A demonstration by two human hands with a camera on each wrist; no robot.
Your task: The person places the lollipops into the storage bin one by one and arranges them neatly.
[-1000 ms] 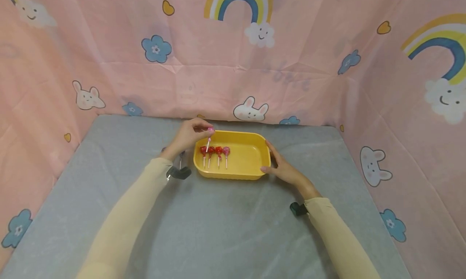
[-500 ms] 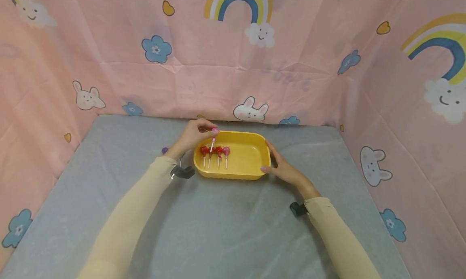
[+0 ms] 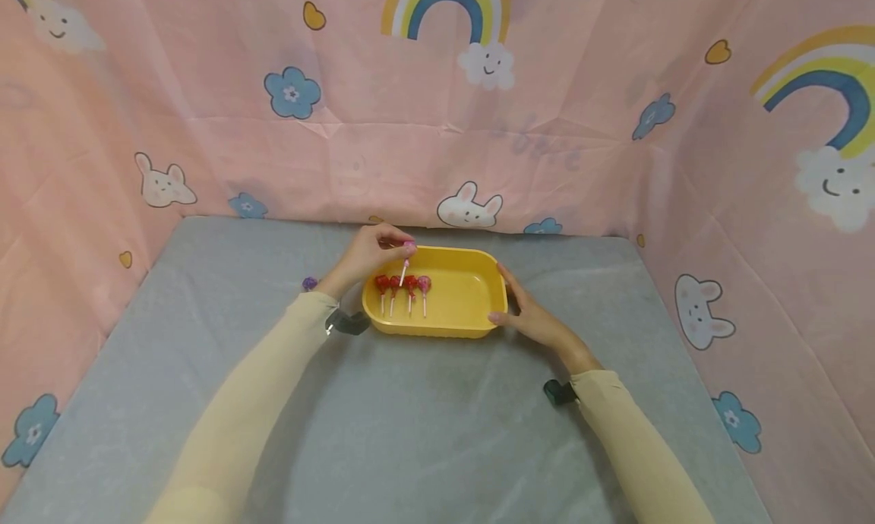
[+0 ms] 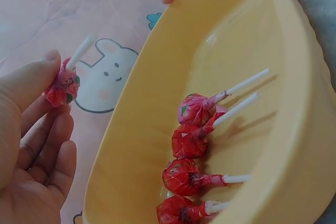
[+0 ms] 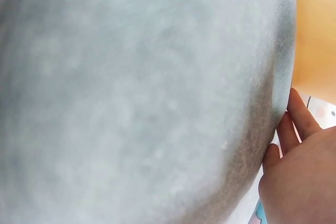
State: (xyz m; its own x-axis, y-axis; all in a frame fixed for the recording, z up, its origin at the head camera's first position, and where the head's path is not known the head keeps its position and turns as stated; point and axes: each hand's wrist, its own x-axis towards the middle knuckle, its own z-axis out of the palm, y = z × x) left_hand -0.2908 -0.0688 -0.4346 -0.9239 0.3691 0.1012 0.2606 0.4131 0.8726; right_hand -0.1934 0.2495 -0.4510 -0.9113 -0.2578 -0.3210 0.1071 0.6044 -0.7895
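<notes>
Left hand [image 3: 362, 258] pinching a pink lollipop [image 4: 67, 85], stick slanting between 6 and 7 in the head view, near the yellow tray's [image 3: 465, 298] 11 o'clock rim; right hand [image 3: 532, 316], fingers apart, touches 3 o'clock.

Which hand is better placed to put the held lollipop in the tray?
Probably the left hand: it pinches the pink lollipop by the yellow tray, near the four lollipops inside. The right hand, without a lollipop, touches the opposite end.

Pink printed cloth [image 3: 410, 91] hangs behind the grey tabletop [image 3: 437, 425].
</notes>
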